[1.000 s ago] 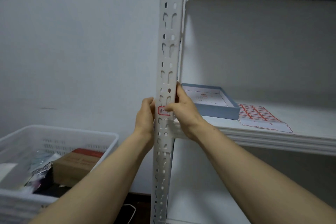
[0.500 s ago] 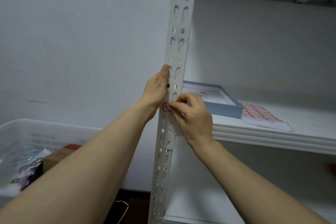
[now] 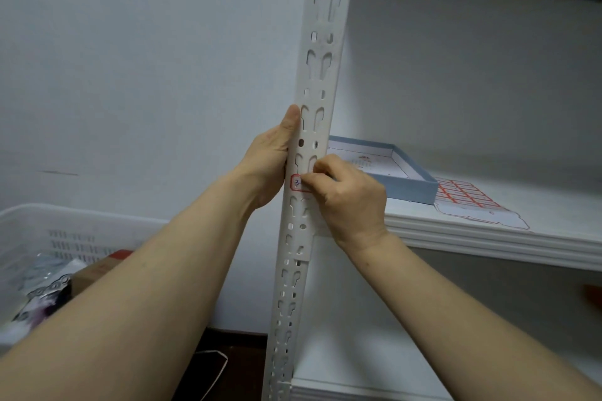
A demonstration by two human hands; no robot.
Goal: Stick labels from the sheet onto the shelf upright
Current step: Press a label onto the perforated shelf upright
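Note:
A white slotted shelf upright [image 3: 321,75] rises through the middle of the view. A small red-bordered label [image 3: 295,182] with a blue handwritten mark sits on its front face at shelf height. My left hand [image 3: 267,163] clasps the upright's left edge, thumb pointing up along it. My right hand [image 3: 348,195] has its fingers curled, and the fingertips press on the right part of the label, hiding that part. The sheet of red-bordered labels [image 3: 469,198] lies flat on the white shelf board [image 3: 488,238] to the right.
A shallow blue box [image 3: 407,179] stands on the shelf just behind the upright, next to the label sheet. A white plastic basket [image 3: 65,225] at the lower left holds a cardboard box [image 3: 101,267] and other items. A white cable [image 3: 215,368] lies on the dark floor.
My left hand has slid up the upright's left edge. My right hand has come from the upright's right side onto the label's front; since half a second ago little has moved.

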